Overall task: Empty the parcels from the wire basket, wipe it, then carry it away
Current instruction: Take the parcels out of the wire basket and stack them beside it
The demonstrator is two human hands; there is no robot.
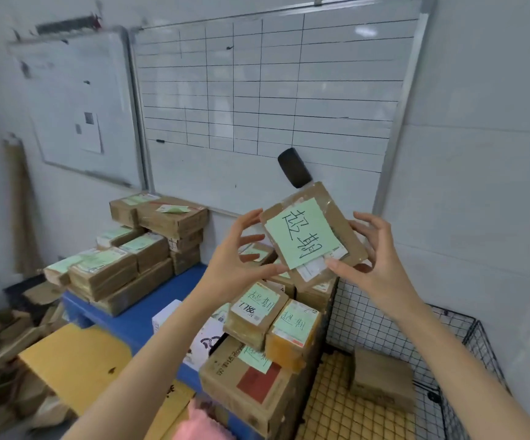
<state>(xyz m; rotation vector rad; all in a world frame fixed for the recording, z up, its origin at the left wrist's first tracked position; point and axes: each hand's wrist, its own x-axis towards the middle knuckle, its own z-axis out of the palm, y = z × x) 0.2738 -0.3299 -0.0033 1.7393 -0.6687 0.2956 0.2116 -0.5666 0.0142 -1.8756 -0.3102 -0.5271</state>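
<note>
Two hands gripped one brown parcel (312, 236) in the air before the ruled whiteboard (257, 90). The left hand (238, 258) pinched its left edge between curled fingertips and thumb. The right hand (378, 258) clasped its right side, thumb on the front and fingers behind.

A green note (301, 236) on its face bore two large handwritten characters, 超期. A white printed label peeking from under the note was too small to read.

The parcel hung above and to the left of the wire basket (359, 315), which stood low at the right against the wall, its near end cut off by the frame. One taped box (382, 379) lay inside it, with no writing I could make out.

Just beside the basket rose a stack of parcels (276, 325) with green notes carrying the same characters. One white label there read "1786". The large carton (247, 379) beneath them showed a red patch and print too blurred to read.

A dark oblong object (293, 168) on the whiteboard was partly hidden behind the held parcel. A pink cloth (200, 423) was cut off at the bottom edge. More labelled boxes (123, 262) on the blue surface (149, 312) were too smeared to read.
</note>
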